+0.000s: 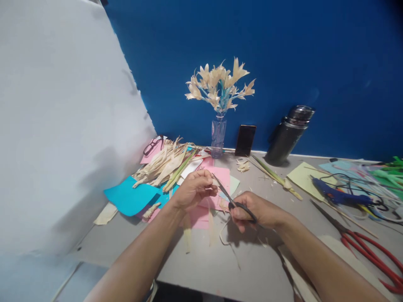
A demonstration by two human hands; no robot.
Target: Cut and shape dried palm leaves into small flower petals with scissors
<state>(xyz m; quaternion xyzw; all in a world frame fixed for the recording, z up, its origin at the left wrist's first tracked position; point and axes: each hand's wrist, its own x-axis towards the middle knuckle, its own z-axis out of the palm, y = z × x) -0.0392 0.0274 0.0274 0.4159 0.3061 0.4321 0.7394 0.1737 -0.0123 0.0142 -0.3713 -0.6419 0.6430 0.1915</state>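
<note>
My right hand (pixel 248 209) grips a pair of scissors (pixel 221 187) by the black handles, blades pointing up and left. The blade tips are close to the fingers of my left hand (pixel 195 188). Those fingers pinch a small pale strip of corn husk (pixel 215 183), partly hidden behind them. Beyond my left hand lies a heap of dried corn husks (pixel 168 161) on coloured paper. Beneath my hands are pink sheets (pixel 201 216) and loose husk strips (pixel 187 235) on the grey table.
A plastic bottle (pixel 218 138) holds husk flowers (pixel 220 82). Beside it stand a phone (pixel 245 140) and a dark thermos (pixel 288 138). At right lie a blue glue gun (pixel 341 193) with its cord and red-handled scissors (pixel 368 247). Blue paper (pixel 130 195) overhangs the left side.
</note>
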